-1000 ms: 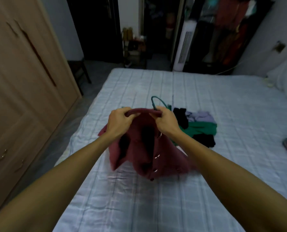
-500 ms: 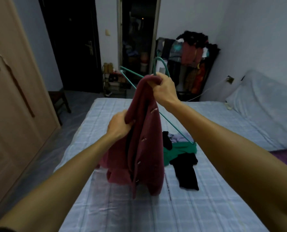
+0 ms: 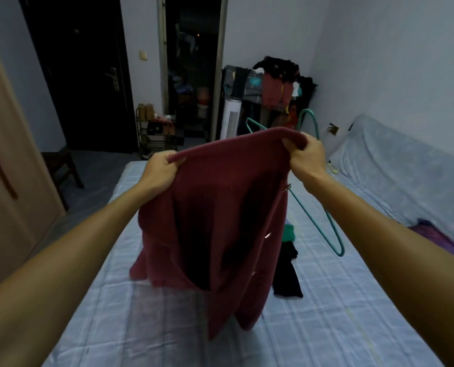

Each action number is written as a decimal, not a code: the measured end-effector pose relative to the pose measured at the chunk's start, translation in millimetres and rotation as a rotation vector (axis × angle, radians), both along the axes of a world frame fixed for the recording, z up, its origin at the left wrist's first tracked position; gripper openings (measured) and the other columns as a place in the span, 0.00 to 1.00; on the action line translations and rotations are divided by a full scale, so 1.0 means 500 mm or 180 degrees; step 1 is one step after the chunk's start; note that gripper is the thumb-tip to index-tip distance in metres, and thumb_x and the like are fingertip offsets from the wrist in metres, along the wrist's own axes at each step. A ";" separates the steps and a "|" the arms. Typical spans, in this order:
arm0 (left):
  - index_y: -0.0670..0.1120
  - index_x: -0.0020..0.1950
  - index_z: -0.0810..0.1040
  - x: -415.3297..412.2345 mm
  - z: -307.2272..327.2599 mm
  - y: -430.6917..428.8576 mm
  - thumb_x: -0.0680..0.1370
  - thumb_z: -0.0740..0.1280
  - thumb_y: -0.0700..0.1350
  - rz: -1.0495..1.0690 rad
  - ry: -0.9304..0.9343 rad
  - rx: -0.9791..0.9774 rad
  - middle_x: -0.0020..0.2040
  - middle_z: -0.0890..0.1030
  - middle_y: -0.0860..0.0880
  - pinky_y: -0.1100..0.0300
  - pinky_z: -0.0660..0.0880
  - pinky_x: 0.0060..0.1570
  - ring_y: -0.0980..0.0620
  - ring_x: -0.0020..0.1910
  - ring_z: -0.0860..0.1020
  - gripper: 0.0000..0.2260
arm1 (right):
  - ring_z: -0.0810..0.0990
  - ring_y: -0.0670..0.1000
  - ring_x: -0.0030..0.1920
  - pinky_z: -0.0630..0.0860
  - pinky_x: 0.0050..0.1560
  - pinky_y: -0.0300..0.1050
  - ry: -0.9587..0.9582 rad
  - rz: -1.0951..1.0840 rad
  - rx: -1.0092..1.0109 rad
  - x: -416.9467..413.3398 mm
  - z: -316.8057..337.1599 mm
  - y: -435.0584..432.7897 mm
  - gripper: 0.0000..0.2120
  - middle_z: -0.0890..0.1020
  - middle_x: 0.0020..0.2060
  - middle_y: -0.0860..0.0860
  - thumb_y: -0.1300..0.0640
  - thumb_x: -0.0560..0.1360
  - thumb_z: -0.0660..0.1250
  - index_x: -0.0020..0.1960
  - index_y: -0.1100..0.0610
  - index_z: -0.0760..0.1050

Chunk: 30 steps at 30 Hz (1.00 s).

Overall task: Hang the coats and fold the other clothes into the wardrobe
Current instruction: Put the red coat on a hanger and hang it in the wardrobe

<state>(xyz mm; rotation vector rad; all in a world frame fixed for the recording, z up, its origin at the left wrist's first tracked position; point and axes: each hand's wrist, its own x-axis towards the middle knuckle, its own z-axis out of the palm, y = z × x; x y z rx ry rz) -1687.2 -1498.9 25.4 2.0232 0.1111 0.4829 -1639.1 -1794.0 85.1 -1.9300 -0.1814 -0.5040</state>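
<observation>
Both hands gripped the top edge of the dark red coat (image 3: 220, 207), which hung open above the bed (image 3: 353, 327). The left hand (image 3: 158, 172) pinched one shoulder, and the right hand (image 3: 309, 157) pinched the other, which was higher. The fingers (image 3: 297, 143) of the right hand were curled over the cloth, and the green hanger (image 3: 326, 221) stood just behind them (whether they held its hook too, I could not tell). To do this step well, I judge that one arm of the hanger should go first inside the shoulder held by the right hand. Then the other shoulder should be pulled over the second arm, with the collar centred under the hook.
</observation>
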 end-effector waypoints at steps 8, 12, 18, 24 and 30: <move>0.45 0.45 0.83 -0.032 0.049 -0.020 0.77 0.64 0.58 -0.0464 0.0669 0.0278 0.40 0.84 0.46 0.59 0.79 0.38 0.50 0.36 0.83 0.17 | 0.81 0.51 0.46 0.78 0.51 0.50 0.0432 -0.0154 -0.0236 -0.009 -0.043 -0.021 0.09 0.82 0.44 0.49 0.52 0.75 0.68 0.54 0.54 0.79; 0.44 0.49 0.79 -0.020 0.033 -0.069 0.79 0.63 0.54 -0.0148 0.0964 -0.0617 0.39 0.81 0.47 0.68 0.75 0.29 0.56 0.31 0.80 0.14 | 0.81 0.50 0.47 0.78 0.54 0.52 0.0734 -0.0221 -0.0494 -0.018 -0.114 -0.003 0.13 0.83 0.44 0.49 0.46 0.72 0.70 0.53 0.51 0.79; 0.42 0.65 0.73 0.010 -0.013 -0.098 0.77 0.63 0.57 0.0265 0.1373 -0.1199 0.58 0.78 0.41 0.48 0.76 0.56 0.42 0.52 0.79 0.24 | 0.80 0.55 0.37 0.77 0.41 0.51 0.0363 -0.0165 -0.0647 -0.062 -0.133 0.019 0.15 0.84 0.39 0.56 0.49 0.79 0.62 0.51 0.58 0.81; 0.40 0.62 0.73 0.015 -0.024 -0.084 0.78 0.63 0.54 0.0594 0.1356 -0.1483 0.54 0.77 0.44 0.55 0.75 0.47 0.45 0.47 0.77 0.20 | 0.77 0.47 0.25 0.69 0.23 0.35 0.0751 0.0604 -0.0265 -0.082 -0.114 -0.016 0.13 0.84 0.46 0.49 0.51 0.81 0.59 0.53 0.57 0.78; 0.41 0.60 0.75 0.018 -0.026 -0.051 0.79 0.63 0.53 0.0924 0.1156 -0.1263 0.52 0.77 0.44 0.58 0.71 0.45 0.47 0.47 0.75 0.17 | 0.78 0.52 0.28 0.67 0.22 0.33 0.0935 0.1194 -0.0526 -0.088 -0.143 -0.039 0.12 0.84 0.49 0.49 0.54 0.81 0.58 0.54 0.58 0.78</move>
